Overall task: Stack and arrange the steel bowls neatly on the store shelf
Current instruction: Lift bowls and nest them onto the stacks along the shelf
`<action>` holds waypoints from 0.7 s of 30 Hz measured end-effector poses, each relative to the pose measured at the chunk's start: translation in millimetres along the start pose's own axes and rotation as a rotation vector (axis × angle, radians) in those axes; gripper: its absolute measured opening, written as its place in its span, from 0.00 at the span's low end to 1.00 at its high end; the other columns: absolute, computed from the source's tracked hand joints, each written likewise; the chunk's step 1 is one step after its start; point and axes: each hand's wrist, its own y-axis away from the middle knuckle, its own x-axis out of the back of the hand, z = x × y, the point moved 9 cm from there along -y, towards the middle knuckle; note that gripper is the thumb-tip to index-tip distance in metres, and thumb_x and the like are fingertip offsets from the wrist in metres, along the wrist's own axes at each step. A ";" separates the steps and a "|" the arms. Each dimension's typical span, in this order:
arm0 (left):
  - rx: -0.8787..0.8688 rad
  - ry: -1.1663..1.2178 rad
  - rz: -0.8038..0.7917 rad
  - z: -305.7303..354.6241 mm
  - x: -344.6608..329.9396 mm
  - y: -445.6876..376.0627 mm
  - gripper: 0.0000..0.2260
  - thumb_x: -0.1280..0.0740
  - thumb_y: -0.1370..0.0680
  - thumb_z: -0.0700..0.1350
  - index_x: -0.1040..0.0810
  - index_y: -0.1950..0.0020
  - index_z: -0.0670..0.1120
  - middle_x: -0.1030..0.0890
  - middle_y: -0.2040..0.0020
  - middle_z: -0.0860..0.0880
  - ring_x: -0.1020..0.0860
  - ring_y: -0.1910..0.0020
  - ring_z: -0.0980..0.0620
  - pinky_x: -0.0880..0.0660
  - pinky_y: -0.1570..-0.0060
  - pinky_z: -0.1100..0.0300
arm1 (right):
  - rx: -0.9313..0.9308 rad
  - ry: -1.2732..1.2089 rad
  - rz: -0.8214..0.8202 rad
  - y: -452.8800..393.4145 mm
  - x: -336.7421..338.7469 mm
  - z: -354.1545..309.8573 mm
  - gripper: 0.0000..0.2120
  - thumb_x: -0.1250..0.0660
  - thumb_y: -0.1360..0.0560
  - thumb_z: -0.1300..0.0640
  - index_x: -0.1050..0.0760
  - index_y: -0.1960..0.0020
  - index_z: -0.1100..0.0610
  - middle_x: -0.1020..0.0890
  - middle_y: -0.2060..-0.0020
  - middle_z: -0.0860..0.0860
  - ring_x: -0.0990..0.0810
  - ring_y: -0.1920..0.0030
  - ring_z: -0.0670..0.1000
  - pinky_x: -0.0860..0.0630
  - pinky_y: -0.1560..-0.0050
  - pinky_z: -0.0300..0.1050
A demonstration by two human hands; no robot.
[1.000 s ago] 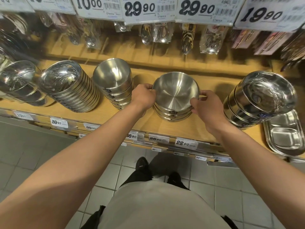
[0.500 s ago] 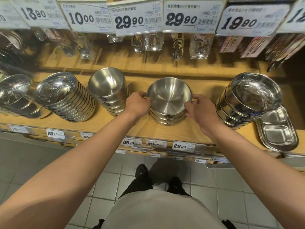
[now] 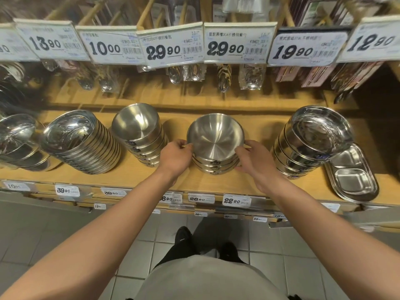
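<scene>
A short stack of brushed steel bowls (image 3: 214,139) stands in the middle of the wooden shelf (image 3: 194,182). My left hand (image 3: 175,156) grips the left side of the stack, fingers curled round the top bowl's rim. My right hand (image 3: 253,156) holds the right side, thumb on the rim and fingers down the stack's side. A taller stack of the same kind of bowl (image 3: 138,131) stands just left of my left hand.
Leaning stacks of shiny plates (image 3: 78,139) fill the shelf's left part; another shiny stack (image 3: 311,137) and divided steel trays (image 3: 350,176) sit at the right. Price cards (image 3: 236,46) and packed spoons hang above. Price tags line the shelf's front edge; tiled floor lies below.
The camera has tilted up, so the shelf sits lower in view. Both hands stay on the middle stack; my right hand's fingers have slid lower down its side.
</scene>
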 end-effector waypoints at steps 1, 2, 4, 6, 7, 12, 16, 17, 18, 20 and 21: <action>-0.005 0.005 0.002 0.2 2.4 4.1 0.13 0.35 0.18 0.49 0.19 0.40 0.42 0.19 0.54 0.47 0.19 0.44 0.41 0.21 0.39 0.43 | 0.014 0.008 0.001 4.2 2.8 -1.8 0.31 0.34 0.23 0.44 0.30 0.25 0.59 0.21 0.35 0.54 0.22 0.34 0.57 0.22 0.36 0.61; -0.011 0.011 0.002 1.0 4.7 8.7 0.13 0.35 0.18 0.49 0.19 0.41 0.42 0.20 0.55 0.47 0.19 0.44 0.41 0.21 0.39 0.43 | 0.030 0.012 0.006 9.4 6.8 -3.5 0.30 0.33 0.22 0.44 0.30 0.26 0.59 0.21 0.38 0.52 0.22 0.35 0.57 0.22 0.36 0.61; -0.027 0.020 -0.002 4.9 9.1 19.0 0.12 0.34 0.18 0.49 0.20 0.41 0.42 0.19 0.56 0.49 0.19 0.46 0.42 0.21 0.40 0.41 | 0.035 -0.012 0.026 18.1 16.8 -2.4 0.22 0.33 0.22 0.43 0.25 0.32 0.53 0.23 0.48 0.43 0.20 0.39 0.54 0.21 0.37 0.60; -0.045 0.028 -0.005 9.8 12.4 29.2 0.11 0.34 0.18 0.47 0.20 0.41 0.42 0.19 0.58 0.49 0.19 0.51 0.44 0.20 0.41 0.40 | 0.018 -0.071 0.054 25.2 28.5 4.4 0.05 0.32 0.21 0.45 0.23 0.46 0.43 0.24 0.54 0.38 0.18 0.45 0.52 0.19 0.40 0.59; -0.051 0.034 -0.002 11.4 13.4 34.3 0.10 0.34 0.18 0.47 0.20 0.41 0.42 0.19 0.59 0.50 0.20 0.54 0.46 0.20 0.41 0.40 | 0.020 -0.107 0.067 29.6 34.5 6.4 0.01 0.32 0.21 0.47 0.23 0.49 0.42 0.23 0.55 0.38 0.17 0.49 0.50 0.17 0.43 0.57; -0.044 0.078 -0.008 9.5 6.8 66.5 0.04 0.34 0.18 0.43 0.20 0.49 0.49 0.18 0.59 0.51 0.20 0.58 0.50 0.19 0.42 0.40 | -0.040 -0.218 0.018 60.1 58.6 23.6 0.17 0.36 0.18 0.55 0.24 0.30 0.54 0.19 0.40 0.50 0.18 0.44 0.48 0.17 0.46 0.44; -0.069 0.084 -0.075 10.4 -6.3 88.5 0.06 0.34 0.18 0.44 0.18 0.51 0.49 0.16 0.62 0.54 0.18 0.57 0.50 0.19 0.44 0.39 | -0.071 -0.252 0.025 87.1 81.4 36.8 0.10 0.38 0.17 0.58 0.21 0.45 0.45 0.17 0.44 0.51 0.16 0.46 0.50 0.19 0.60 0.35; -0.074 0.083 -0.096 11.2 -8.8 91.9 0.06 0.34 0.18 0.44 0.17 0.51 0.48 0.16 0.63 0.55 0.18 0.56 0.49 0.19 0.44 0.39 | -0.081 -0.274 0.049 93.6 88.0 38.8 0.10 0.37 0.17 0.58 0.21 0.47 0.45 0.17 0.46 0.53 0.16 0.48 0.51 0.20 0.65 0.34; -0.077 0.083 -0.113 12.0 -10.4 94.9 0.06 0.34 0.18 0.44 0.17 0.51 0.48 0.16 0.62 0.54 0.18 0.54 0.46 0.19 0.44 0.38 | -0.093 -0.303 0.081 100.1 94.9 41.3 0.09 0.37 0.17 0.59 0.20 0.47 0.46 0.16 0.47 0.56 0.16 0.49 0.53 0.21 0.66 0.35; -0.081 0.084 -0.138 14.4 -11.8 98.9 0.06 0.33 0.19 0.44 0.17 0.51 0.48 0.16 0.58 0.50 0.18 0.49 0.41 0.20 0.41 0.38 | -0.102 -0.351 0.123 113.2 106.3 44.9 0.08 0.36 0.17 0.58 0.19 0.45 0.49 0.16 0.45 0.57 0.16 0.47 0.54 0.18 0.60 0.40; -0.090 0.085 -0.151 16.6 -12.1 100.4 0.05 0.33 0.19 0.44 0.17 0.51 0.48 0.16 0.57 0.48 0.18 0.49 0.40 0.21 0.41 0.38 | -0.104 -0.372 0.137 120.1 110.7 46.4 0.08 0.36 0.17 0.57 0.19 0.44 0.50 0.16 0.44 0.56 0.15 0.46 0.54 0.17 0.57 0.42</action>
